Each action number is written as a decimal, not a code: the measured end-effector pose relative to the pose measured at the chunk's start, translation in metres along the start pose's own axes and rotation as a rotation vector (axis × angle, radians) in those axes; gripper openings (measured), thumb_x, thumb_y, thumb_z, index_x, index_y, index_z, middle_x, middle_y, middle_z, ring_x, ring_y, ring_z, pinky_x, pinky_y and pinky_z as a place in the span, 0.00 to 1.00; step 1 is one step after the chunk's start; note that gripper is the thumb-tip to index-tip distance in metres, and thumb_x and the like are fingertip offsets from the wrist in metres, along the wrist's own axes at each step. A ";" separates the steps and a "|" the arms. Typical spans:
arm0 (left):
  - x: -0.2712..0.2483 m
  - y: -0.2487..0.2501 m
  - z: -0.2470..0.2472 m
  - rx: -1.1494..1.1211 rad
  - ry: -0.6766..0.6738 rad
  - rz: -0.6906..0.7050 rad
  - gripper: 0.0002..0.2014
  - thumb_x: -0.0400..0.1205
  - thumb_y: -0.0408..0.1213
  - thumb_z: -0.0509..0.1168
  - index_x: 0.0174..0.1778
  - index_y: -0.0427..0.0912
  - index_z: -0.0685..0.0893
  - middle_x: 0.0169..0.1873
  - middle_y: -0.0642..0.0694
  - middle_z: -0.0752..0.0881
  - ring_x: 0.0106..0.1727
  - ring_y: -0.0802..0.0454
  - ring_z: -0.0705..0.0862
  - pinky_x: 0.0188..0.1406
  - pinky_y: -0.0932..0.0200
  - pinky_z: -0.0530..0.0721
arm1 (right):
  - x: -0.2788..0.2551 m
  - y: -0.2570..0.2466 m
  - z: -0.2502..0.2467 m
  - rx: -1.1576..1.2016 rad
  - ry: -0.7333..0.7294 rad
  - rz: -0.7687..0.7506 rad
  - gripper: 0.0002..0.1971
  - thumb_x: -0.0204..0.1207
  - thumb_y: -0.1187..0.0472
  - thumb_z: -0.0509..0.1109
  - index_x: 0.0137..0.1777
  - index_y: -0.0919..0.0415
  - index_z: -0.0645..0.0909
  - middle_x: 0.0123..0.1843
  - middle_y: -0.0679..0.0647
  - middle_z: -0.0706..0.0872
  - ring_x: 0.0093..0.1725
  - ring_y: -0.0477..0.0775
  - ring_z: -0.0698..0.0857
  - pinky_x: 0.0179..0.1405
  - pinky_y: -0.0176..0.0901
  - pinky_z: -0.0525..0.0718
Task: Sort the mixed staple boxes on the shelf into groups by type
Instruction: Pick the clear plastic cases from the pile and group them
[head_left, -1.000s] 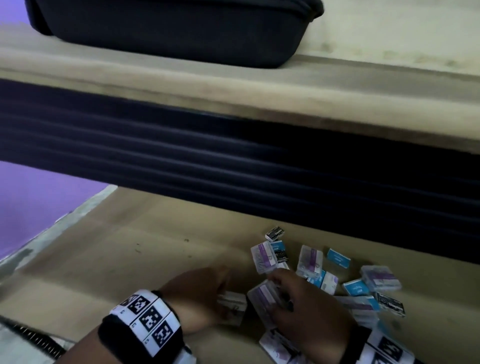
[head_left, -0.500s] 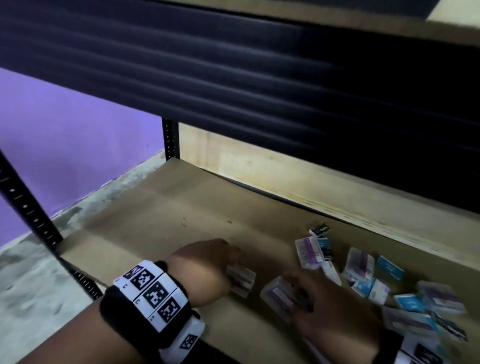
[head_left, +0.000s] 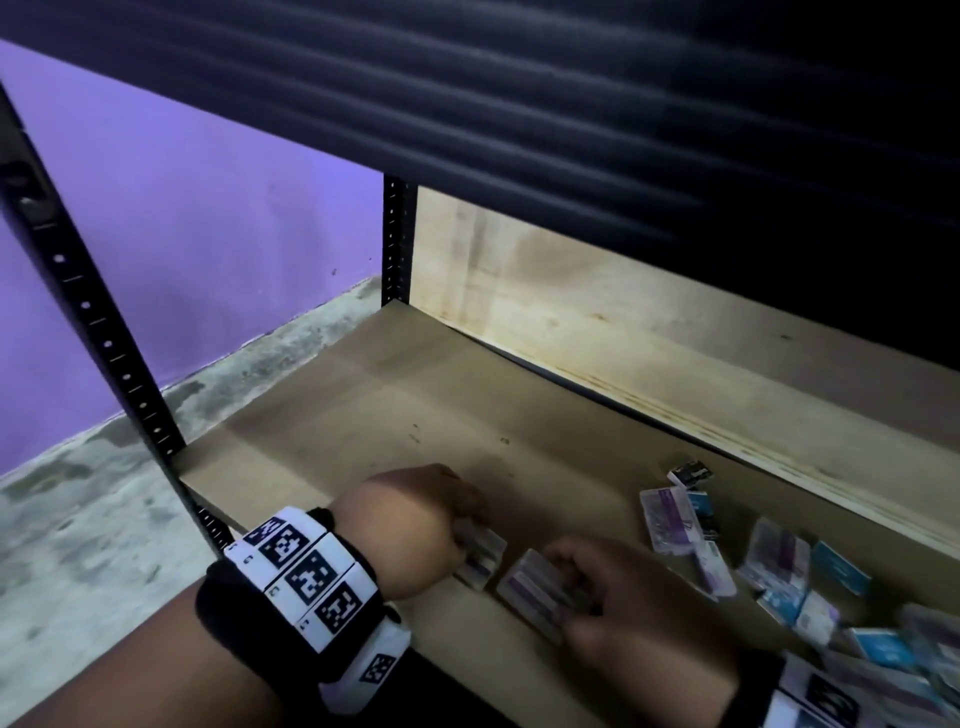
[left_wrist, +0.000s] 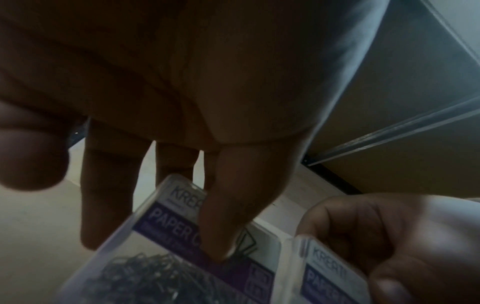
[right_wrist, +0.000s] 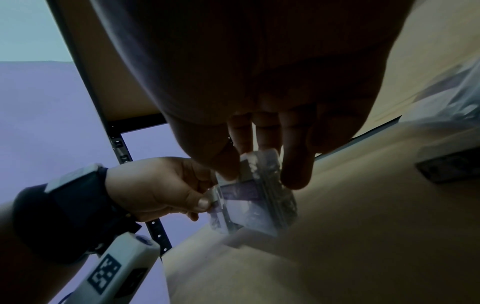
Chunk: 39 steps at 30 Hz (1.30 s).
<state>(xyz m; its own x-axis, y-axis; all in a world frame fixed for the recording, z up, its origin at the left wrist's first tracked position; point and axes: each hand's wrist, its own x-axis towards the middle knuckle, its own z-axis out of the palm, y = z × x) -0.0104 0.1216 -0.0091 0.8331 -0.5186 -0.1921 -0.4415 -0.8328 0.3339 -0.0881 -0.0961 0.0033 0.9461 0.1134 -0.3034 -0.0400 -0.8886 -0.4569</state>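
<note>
Left hand (head_left: 410, 525) rests on the shelf (head_left: 363, 415), fingers curled on a purple-label box (head_left: 480, 556); in the left wrist view a fingertip (left_wrist: 221, 236) presses its label, which reads "PAPER". The clear part of the box shows dark wire clips. Right hand (head_left: 639, 618) pinches a second purple-label box (head_left: 530, 592) between thumb and fingers, just right of the first box and edge to edge with it; whether the two touch cannot be told. The right wrist view shows both boxes low over the shelf, the right-hand box (right_wrist: 262, 193) tilted. Right of the hands lies the mixed pile (head_left: 779, 566): purple-label boxes, blue boxes and one black-and-white box (head_left: 688, 472) nearest the back board (head_left: 623, 322).
</note>
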 end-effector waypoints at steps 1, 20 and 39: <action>-0.002 -0.001 -0.001 -0.006 0.006 -0.014 0.20 0.78 0.46 0.65 0.66 0.68 0.82 0.65 0.63 0.78 0.63 0.59 0.81 0.62 0.59 0.79 | 0.001 -0.002 0.000 0.000 -0.008 -0.008 0.22 0.67 0.49 0.71 0.63 0.32 0.78 0.53 0.36 0.85 0.52 0.34 0.82 0.57 0.39 0.82; -0.003 -0.012 0.008 0.037 0.000 -0.071 0.28 0.71 0.54 0.63 0.71 0.71 0.75 0.70 0.66 0.77 0.69 0.61 0.77 0.66 0.58 0.79 | 0.004 0.004 0.006 0.045 -0.011 -0.020 0.26 0.73 0.46 0.74 0.71 0.32 0.74 0.64 0.32 0.81 0.58 0.36 0.80 0.59 0.35 0.78; 0.039 0.142 0.031 -0.034 -0.047 0.336 0.09 0.72 0.62 0.58 0.45 0.85 0.73 0.43 0.79 0.77 0.44 0.76 0.77 0.38 0.71 0.74 | -0.098 0.169 -0.043 0.198 0.337 0.119 0.13 0.72 0.50 0.74 0.55 0.36 0.84 0.47 0.33 0.86 0.47 0.30 0.83 0.43 0.26 0.78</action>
<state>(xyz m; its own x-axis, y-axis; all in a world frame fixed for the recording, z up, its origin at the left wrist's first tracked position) -0.0510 -0.0228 0.0017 0.6263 -0.7720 -0.1085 -0.6766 -0.6074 0.4162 -0.1738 -0.2763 -0.0080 0.9821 -0.1663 -0.0881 -0.1857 -0.7802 -0.5974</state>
